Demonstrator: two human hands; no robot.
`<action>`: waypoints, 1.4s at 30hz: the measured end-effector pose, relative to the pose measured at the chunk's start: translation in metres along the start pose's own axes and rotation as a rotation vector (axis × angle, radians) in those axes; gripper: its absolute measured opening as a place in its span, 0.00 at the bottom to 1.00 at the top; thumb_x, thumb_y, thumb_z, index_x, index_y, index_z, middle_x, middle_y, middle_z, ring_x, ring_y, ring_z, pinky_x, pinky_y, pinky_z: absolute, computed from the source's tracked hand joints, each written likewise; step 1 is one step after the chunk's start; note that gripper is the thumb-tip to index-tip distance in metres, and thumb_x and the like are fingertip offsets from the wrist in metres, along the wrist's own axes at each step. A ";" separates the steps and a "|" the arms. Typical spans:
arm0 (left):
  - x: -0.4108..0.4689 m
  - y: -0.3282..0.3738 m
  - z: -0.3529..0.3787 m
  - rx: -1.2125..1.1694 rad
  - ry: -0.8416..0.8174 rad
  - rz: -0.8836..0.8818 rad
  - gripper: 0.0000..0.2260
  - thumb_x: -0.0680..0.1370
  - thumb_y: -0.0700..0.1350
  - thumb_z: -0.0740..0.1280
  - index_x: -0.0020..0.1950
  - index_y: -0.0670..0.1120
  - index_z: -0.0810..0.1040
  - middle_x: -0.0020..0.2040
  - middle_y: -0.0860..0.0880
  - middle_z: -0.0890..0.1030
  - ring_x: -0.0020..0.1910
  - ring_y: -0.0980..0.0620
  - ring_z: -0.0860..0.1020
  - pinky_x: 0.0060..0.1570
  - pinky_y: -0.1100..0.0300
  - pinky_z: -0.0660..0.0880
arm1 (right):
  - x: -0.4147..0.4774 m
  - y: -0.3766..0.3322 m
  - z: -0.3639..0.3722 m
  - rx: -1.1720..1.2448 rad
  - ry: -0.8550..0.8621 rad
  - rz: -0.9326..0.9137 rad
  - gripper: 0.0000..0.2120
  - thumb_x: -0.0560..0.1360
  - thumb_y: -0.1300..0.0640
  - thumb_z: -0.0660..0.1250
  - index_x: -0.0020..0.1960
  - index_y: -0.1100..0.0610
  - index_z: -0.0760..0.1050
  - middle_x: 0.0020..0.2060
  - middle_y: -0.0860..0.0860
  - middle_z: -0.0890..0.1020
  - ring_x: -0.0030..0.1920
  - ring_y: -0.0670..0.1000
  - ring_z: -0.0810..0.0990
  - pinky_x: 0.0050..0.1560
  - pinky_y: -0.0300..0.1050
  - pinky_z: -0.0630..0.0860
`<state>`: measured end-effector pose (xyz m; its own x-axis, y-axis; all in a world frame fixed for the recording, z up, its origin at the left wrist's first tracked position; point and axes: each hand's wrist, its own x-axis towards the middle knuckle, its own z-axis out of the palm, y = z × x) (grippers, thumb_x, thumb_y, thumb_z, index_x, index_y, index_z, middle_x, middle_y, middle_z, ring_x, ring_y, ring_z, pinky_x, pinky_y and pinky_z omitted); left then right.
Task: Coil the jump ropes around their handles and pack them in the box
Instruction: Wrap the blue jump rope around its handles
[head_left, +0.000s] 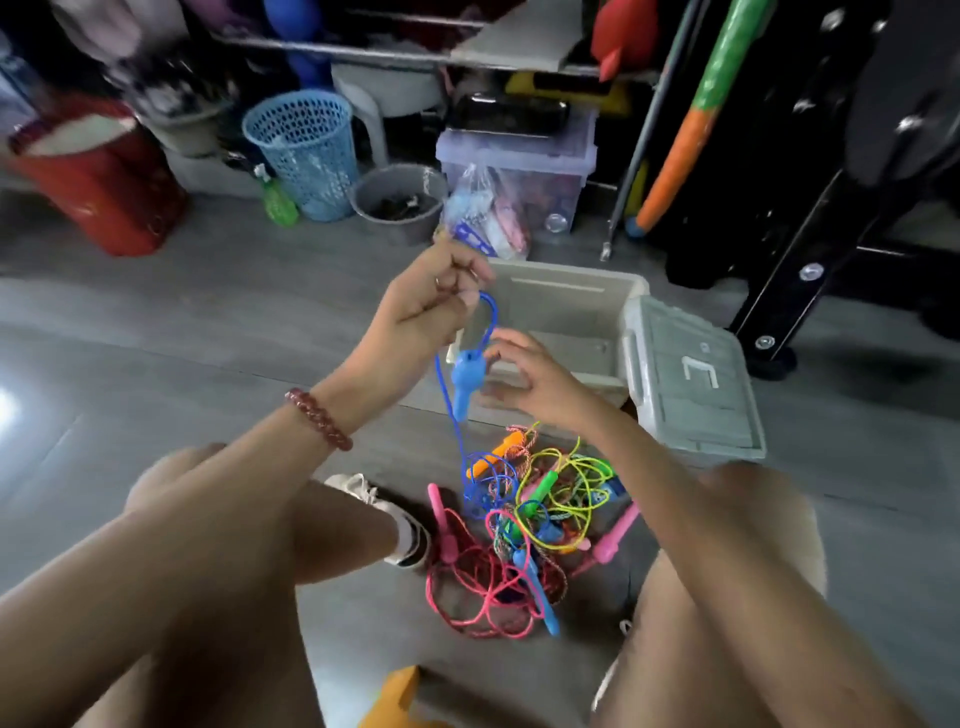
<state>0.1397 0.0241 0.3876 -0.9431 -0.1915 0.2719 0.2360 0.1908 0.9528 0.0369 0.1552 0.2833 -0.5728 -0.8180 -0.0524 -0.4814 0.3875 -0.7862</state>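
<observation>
Both bare forearms reached forward over the bent knees. The left grip (428, 304) was raised higher, its fingers curled, pinching the blue rope (496, 314) between thumb and fingers. The right grip (535, 376) stood lower, just beside it, its fingers loosely spread and slightly bent, holding nothing.

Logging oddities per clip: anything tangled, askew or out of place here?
Yes: the jump ropes lie in one tangled heap on the floor, and the blue rope in the left hand trails into it.
</observation>
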 end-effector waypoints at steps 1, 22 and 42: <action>-0.002 0.010 -0.005 -0.004 0.020 0.023 0.11 0.73 0.33 0.56 0.48 0.47 0.71 0.31 0.59 0.70 0.28 0.62 0.64 0.29 0.68 0.62 | -0.002 -0.009 -0.001 0.072 -0.007 0.030 0.14 0.74 0.66 0.68 0.58 0.69 0.74 0.64 0.59 0.71 0.62 0.45 0.69 0.66 0.45 0.68; 0.096 -0.054 -0.004 -0.070 0.235 -0.127 0.11 0.78 0.34 0.61 0.45 0.49 0.76 0.34 0.53 0.79 0.29 0.63 0.71 0.31 0.69 0.66 | -0.058 -0.035 -0.081 0.646 0.342 0.332 0.11 0.75 0.68 0.67 0.54 0.58 0.75 0.42 0.57 0.80 0.29 0.48 0.75 0.30 0.39 0.75; 0.036 -0.159 0.027 0.710 -0.926 -0.279 0.13 0.81 0.47 0.58 0.42 0.44 0.77 0.43 0.50 0.76 0.48 0.50 0.75 0.56 0.54 0.70 | -0.084 -0.039 -0.130 1.110 0.858 -0.008 0.01 0.77 0.58 0.60 0.49 0.53 0.68 0.31 0.47 0.70 0.24 0.43 0.64 0.24 0.35 0.62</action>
<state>0.0615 0.0129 0.2424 -0.8202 0.3993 -0.4096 0.0896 0.7968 0.5975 0.0177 0.2634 0.3984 -0.9882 -0.1509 0.0247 0.0513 -0.4794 -0.8761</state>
